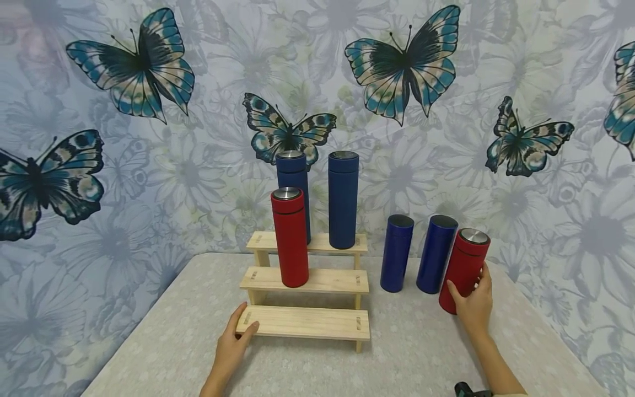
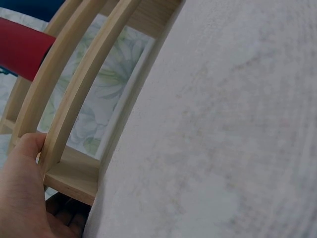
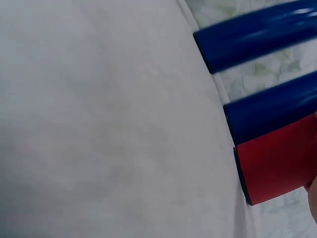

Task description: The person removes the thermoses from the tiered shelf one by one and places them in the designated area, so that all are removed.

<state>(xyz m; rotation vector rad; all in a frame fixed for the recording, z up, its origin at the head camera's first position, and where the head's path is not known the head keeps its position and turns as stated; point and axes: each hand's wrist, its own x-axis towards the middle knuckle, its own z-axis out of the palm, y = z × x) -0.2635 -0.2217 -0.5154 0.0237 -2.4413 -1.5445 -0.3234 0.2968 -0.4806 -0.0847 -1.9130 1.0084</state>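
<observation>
My right hand (image 1: 475, 306) grips a red thermos (image 1: 463, 270) with a silver lid at the right, thumb on its near side. In the right wrist view the base of this red thermos (image 3: 277, 163) is close to the table, beside a glossy blue one. A three-step wooden rack (image 1: 307, 322) stands in the middle. At the left end of its lowest step, my left hand (image 1: 233, 339) holds the board between thumb and fingers. Another red thermos (image 1: 290, 242) stands on the middle step. Two matte blue thermoses, one left (image 1: 292, 176) and one right (image 1: 343, 204), stand on the top step.
Two glossy dark blue thermoses, one nearer the rack (image 1: 397, 256) and one beside the held red thermos (image 1: 435, 256), stand on the table (image 1: 407, 353). A butterfly-patterned wall (image 1: 198, 182) rises behind. A small black object (image 1: 466, 390) shows at the bottom edge, by the right forearm.
</observation>
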